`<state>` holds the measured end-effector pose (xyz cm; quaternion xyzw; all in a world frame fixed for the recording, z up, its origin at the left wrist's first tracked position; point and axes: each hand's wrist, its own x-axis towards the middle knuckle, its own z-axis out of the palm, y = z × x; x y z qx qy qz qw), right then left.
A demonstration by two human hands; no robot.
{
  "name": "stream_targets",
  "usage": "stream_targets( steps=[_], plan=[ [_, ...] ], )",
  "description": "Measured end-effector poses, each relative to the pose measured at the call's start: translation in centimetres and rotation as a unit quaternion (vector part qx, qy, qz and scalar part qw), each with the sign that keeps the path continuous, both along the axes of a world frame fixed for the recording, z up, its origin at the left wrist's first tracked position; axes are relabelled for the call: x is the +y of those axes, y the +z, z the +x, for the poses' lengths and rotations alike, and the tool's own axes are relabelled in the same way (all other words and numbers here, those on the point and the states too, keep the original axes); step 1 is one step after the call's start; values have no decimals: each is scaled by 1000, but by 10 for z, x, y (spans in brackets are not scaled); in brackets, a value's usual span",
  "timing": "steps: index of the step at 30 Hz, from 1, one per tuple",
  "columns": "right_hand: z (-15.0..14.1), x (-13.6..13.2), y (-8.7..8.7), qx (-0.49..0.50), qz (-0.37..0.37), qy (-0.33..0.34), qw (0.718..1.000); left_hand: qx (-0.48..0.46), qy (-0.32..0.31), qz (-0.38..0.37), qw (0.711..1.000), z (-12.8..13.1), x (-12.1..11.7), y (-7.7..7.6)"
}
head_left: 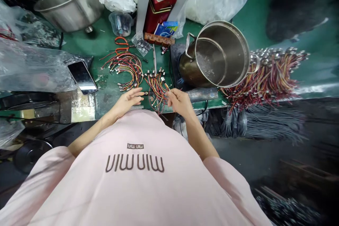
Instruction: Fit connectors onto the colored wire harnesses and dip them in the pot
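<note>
Wire harnesses (158,90) on green workbench (79,44), left hand (127,100) open just beside them, right hand (180,103) pinching a wire end (167,86)

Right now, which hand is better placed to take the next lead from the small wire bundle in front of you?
Right, probably: the right hand is pinched at the edge of the small bundle of connector-ended wires, while the left hand lies open and slightly farther from it.
</note>
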<state>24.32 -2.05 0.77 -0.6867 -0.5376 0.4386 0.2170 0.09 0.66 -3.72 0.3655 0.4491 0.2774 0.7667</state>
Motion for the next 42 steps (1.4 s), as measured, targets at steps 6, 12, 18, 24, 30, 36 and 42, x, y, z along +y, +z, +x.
stream_targets(
  steps=[6, 12, 18, 24, 30, 36, 42],
  plan=[
    [-2, 59, -47, -349, 6, 30, 937, 17, 5, -40, 999, -9, -2, 2],
    [-16, 76, -85, -410, -65, 143, 898, 34, -4, -87, 996, -20, -10, -9],
    [-32, 79, -79, -384, 60, 217, 895, 40, 26, -95, 994, -29, -14, -17],
    [-77, 96, -99, -343, 160, 392, 839, 50, 13, -92, 994, -31, -19, -15],
    [-84, 111, -118, -317, 191, 460, 807, 54, 50, -112, 991, -37, -34, -13],
    [-76, 125, -118, -278, 200, 499, 796, 49, 134, -114, 983, -22, -53, -14],
    [-63, 139, -111, -160, 251, 496, 815, 56, 244, -91, 964, 13, -67, -12]
  ],
)
